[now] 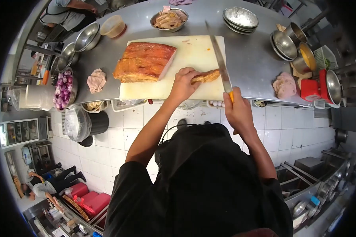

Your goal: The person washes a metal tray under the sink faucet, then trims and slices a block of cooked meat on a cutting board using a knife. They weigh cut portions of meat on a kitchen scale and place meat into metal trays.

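Note:
A white cutting board [190,51] lies at the front edge of the steel table [142,23]. My left hand [184,83] is closed on a narrow strip of meat [207,76] near the board's lower right. In my right hand [238,112] is the yellow handle of a long knife [221,59]; its blade points away from me, by the strip's right end. A large reddish-brown slab of meat [146,61] rests on the board's left part, its cut face toward the right. Small scraps lie near the board's top.
A bowl of meat pieces [170,19] stands behind the board. Stacked metal bowls [240,19], a tub [113,27], purple onions [63,89] and crumpled cloths [96,80] are around it. A red object [316,87] sits far right. Other people [67,15] are at the left.

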Demonstrator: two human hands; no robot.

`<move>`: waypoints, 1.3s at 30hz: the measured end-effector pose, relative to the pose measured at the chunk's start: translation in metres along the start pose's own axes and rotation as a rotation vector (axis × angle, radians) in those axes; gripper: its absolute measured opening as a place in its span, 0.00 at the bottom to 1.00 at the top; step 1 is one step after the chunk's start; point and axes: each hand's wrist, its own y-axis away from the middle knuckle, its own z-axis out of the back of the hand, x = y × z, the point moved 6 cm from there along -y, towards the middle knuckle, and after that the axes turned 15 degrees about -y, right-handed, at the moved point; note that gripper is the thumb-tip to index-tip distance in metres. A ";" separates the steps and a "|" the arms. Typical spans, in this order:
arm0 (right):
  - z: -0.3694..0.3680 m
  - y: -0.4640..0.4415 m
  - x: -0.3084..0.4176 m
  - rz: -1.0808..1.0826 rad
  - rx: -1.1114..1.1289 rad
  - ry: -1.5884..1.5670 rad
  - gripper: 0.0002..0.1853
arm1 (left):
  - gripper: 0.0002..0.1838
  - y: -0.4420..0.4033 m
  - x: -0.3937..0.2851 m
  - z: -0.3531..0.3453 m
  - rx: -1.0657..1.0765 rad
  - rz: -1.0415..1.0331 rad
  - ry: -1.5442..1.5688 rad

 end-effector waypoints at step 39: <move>-0.057 0.072 -0.055 -0.267 0.021 0.329 0.12 | 0.10 0.022 0.017 0.006 -0.163 0.024 0.155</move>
